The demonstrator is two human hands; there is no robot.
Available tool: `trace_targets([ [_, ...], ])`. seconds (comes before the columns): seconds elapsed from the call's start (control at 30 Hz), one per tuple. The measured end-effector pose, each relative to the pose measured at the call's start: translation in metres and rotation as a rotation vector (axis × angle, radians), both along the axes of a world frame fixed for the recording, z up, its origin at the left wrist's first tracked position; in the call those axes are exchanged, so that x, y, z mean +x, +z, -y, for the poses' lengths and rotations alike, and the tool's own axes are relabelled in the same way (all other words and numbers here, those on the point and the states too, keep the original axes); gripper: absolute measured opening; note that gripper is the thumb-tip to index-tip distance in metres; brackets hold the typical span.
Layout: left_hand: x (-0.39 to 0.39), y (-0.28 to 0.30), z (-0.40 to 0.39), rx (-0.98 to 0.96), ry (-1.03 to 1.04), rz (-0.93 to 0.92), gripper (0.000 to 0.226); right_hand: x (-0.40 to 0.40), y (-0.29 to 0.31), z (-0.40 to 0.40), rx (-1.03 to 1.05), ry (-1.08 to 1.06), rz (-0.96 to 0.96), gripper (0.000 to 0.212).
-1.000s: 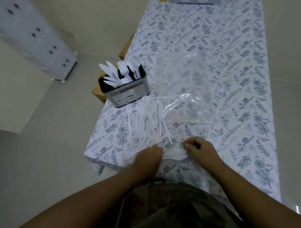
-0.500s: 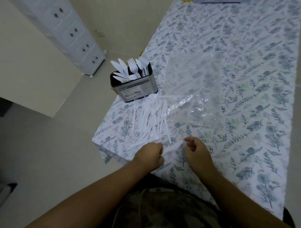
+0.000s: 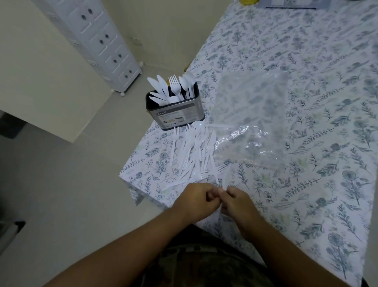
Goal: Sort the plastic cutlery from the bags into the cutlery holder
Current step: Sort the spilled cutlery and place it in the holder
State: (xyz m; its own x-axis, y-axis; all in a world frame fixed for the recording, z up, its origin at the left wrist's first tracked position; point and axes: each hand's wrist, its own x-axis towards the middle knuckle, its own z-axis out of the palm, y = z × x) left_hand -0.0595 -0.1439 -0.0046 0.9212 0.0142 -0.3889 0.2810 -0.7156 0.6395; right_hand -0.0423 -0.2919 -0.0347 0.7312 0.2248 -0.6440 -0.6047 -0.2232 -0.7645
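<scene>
A metal cutlery holder (image 3: 176,111) stands near the table's left edge with white plastic knives, forks and spoons upright in it. Just in front of it lies a loose pile of white plastic cutlery (image 3: 193,152). Right of the pile is a crumpled clear bag (image 3: 250,143), and a flat clear bag (image 3: 251,98) lies behind that. My left hand (image 3: 195,199) and my right hand (image 3: 236,202) meet fingertip to fingertip at the near end of the pile. They pinch the ends of white cutlery pieces (image 3: 224,178) that stick up from between them.
The floral tablecloth (image 3: 306,184) covers the table, whose left edge and near corner lie close to my hands. A white drawer cabinet (image 3: 102,41) stands on the floor to the left. A yellow object (image 3: 248,2) and a flat paper item (image 3: 290,4) sit at the far end.
My hands have come together from a hand's width apart and now touch at the fingertips over the cutlery ends. The camera has swung left, so the table sits further right.
</scene>
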Motion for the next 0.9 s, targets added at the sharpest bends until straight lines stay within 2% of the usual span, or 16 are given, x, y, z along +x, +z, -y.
trace_targets([
  [0.1,0.029,0.002,-0.012,0.096,0.127,0.067,0.008,0.008,0.003,0.001,0.098,-0.197,-0.104,0.022],
  [0.2,0.07,-0.003,-0.025,0.148,0.22,0.044,0.018,0.015,0.006,0.002,0.103,-0.211,-0.135,0.023],
  [0.3,0.098,-0.011,-0.029,0.203,0.132,0.027,0.026,0.018,0.007,0.003,0.068,-0.212,-0.154,0.024],
  [0.37,0.107,-0.014,-0.032,0.256,0.09,0.07,0.022,0.017,0.006,0.003,0.034,-0.239,-0.159,0.027],
  [0.47,0.113,-0.017,-0.04,0.353,0.005,0.053,0.039,0.012,0.004,-0.001,-0.007,-0.302,-0.177,0.032],
  [0.53,0.118,-0.017,-0.043,0.391,-0.067,0.013,0.046,0.01,0.005,-0.005,-0.004,-0.344,-0.197,0.024],
  [0.6,0.124,-0.013,-0.041,0.444,-0.139,-0.004,0.043,0.01,0.01,-0.01,-0.002,-0.36,-0.195,0.015],
  [0.67,0.13,-0.009,-0.038,0.461,-0.167,-0.017,0.033,0.01,0.015,-0.014,-0.008,-0.355,-0.184,0.015],
  [0.83,0.136,-0.016,-0.04,0.325,-0.053,-0.074,0.028,0.017,0.021,-0.022,0.013,-0.419,-0.219,0.02],
  [0.9,0.137,-0.017,-0.04,0.332,-0.053,-0.074,0.027,0.021,0.021,-0.026,0.036,-0.433,-0.209,0.019],
])
